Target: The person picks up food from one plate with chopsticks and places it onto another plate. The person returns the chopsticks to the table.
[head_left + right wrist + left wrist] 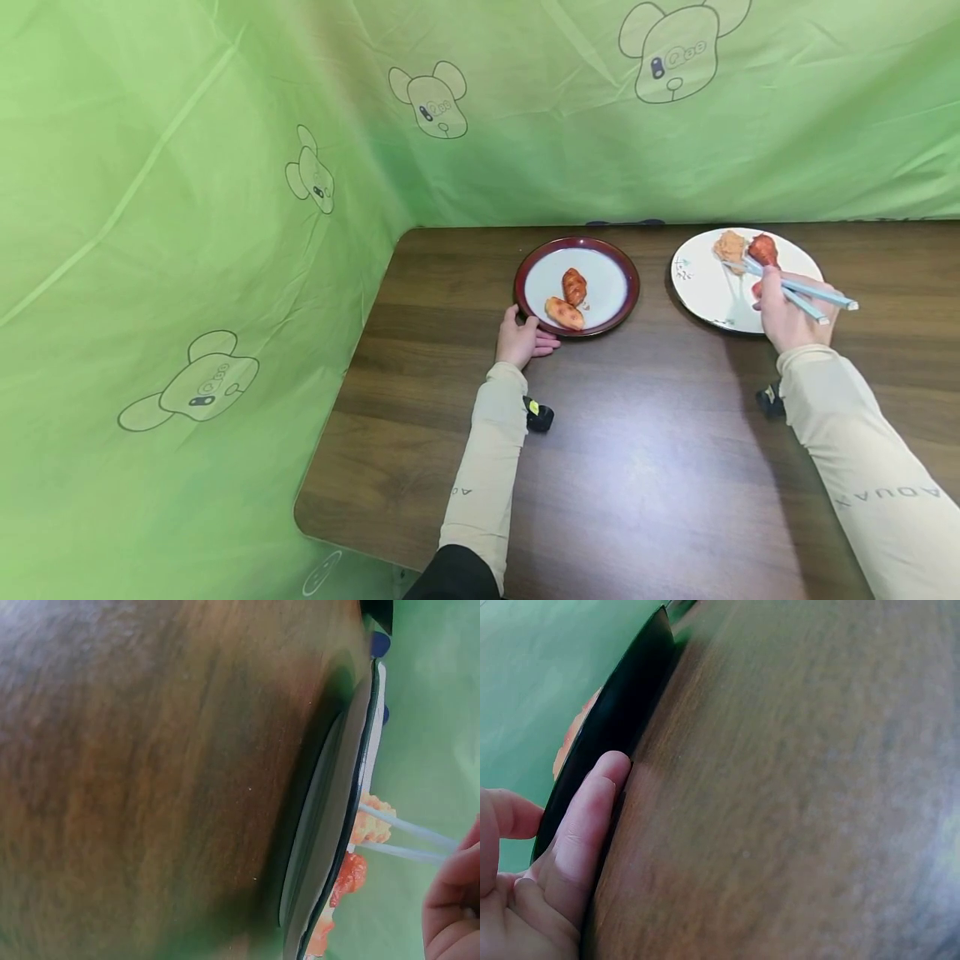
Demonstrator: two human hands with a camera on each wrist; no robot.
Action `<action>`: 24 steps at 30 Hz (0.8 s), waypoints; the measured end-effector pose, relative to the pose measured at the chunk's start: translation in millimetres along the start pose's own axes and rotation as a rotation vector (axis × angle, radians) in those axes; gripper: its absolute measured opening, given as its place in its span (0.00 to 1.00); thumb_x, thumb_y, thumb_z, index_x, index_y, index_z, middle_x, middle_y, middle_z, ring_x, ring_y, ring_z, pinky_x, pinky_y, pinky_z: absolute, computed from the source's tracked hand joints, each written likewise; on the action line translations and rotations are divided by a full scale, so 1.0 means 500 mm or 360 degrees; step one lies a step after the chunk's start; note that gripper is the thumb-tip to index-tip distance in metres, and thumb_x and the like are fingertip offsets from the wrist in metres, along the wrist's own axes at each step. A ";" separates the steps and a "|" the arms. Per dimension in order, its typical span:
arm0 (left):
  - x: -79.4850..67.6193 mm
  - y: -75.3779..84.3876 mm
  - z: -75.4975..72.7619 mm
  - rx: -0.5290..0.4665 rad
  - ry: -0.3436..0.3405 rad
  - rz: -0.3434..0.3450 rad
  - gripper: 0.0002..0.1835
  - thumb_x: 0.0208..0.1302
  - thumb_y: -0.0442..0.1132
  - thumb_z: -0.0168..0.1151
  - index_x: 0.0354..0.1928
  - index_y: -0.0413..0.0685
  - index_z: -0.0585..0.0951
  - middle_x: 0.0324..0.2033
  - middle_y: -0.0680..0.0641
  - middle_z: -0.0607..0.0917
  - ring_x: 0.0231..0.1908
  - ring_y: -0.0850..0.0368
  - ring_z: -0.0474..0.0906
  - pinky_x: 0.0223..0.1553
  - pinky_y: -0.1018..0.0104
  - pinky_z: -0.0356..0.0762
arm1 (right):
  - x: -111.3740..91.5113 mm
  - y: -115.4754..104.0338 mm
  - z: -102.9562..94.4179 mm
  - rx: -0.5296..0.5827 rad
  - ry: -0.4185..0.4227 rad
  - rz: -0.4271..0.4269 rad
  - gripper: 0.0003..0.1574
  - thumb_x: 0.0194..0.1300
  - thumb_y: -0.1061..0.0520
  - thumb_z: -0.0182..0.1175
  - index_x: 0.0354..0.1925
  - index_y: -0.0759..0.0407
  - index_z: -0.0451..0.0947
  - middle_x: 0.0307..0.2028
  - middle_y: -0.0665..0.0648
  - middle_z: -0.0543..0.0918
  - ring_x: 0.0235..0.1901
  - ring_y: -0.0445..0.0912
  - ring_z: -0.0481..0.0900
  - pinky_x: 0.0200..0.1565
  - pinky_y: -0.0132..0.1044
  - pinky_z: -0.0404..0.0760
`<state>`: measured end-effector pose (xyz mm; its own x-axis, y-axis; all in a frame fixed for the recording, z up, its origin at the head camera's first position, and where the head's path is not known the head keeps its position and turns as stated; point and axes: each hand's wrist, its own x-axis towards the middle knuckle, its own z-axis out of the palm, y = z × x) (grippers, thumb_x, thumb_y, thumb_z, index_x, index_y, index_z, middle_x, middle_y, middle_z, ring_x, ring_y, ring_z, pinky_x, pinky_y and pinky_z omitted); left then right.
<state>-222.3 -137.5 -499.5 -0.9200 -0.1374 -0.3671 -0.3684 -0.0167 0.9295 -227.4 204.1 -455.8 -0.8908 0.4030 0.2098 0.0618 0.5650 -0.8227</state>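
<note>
My right hand (797, 318) holds a pair of pale blue chopsticks (819, 292) over the white plate (705, 296). Their tips are at a tan, crumbly fried piece (729, 247); in the right wrist view they lie on either side of this fried piece (373, 823). Beside it is a red glazed piece of food (762, 248), and another reddish piece is partly covered by the hand. My left hand (519, 340) grips the near left rim of the brown-rimmed plate (632, 287), thumb at the edge and fingers (585, 817) underneath. That plate bears a reddish-brown wing-like piece (574, 286) and a golden-orange piece (564, 313).
Both plates stand toward the back of a brown wooden table (600, 467), left and right of each other with a gap between. Green cloth (525, 167) with bear-head outlines hangs behind and to the left. The table's left edge runs beyond the left arm.
</note>
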 end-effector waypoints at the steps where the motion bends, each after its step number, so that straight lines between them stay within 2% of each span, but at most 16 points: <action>1: 0.000 0.000 0.000 0.0004 -0.0001 0.0001 0.31 0.70 0.33 0.42 0.73 0.43 0.49 0.36 0.24 0.84 0.34 0.36 0.86 0.29 0.62 0.88 | 0.000 0.000 0.000 -0.0005 -0.0006 0.0011 0.26 0.67 0.44 0.45 0.12 0.30 0.70 0.08 0.20 0.66 0.12 0.17 0.63 0.21 0.25 0.58; 10: -0.005 0.003 0.001 0.0008 -0.0004 0.0011 0.31 0.70 0.32 0.42 0.73 0.42 0.50 0.36 0.24 0.84 0.34 0.35 0.86 0.28 0.62 0.88 | 0.002 -0.001 -0.005 -0.0042 -0.0060 0.0056 0.26 0.67 0.43 0.44 0.13 0.34 0.73 0.08 0.20 0.67 0.14 0.17 0.64 0.22 0.26 0.59; 18: -0.006 0.001 -0.001 0.0028 -0.0002 0.0012 0.31 0.70 0.33 0.42 0.73 0.43 0.50 0.36 0.25 0.84 0.34 0.37 0.86 0.28 0.62 0.88 | -0.002 -0.005 -0.015 -0.0002 -0.0116 0.0150 0.24 0.68 0.40 0.44 0.14 0.24 0.69 0.10 0.20 0.69 0.15 0.18 0.67 0.22 0.22 0.62; 24: -0.006 0.001 -0.002 0.0034 0.0004 0.0005 0.31 0.71 0.34 0.42 0.74 0.43 0.50 0.35 0.26 0.85 0.33 0.38 0.87 0.29 0.62 0.88 | -0.011 -0.010 -0.024 0.0010 -0.0156 0.0183 0.23 0.68 0.40 0.43 0.16 0.24 0.70 0.10 0.21 0.70 0.14 0.19 0.69 0.21 0.22 0.64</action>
<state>-219.6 -138.0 -498.1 -0.9209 -0.1402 -0.3639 -0.3681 0.0051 0.9298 -217.6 207.7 -446.3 -0.9178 0.3922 0.0614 0.1636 0.5147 -0.8416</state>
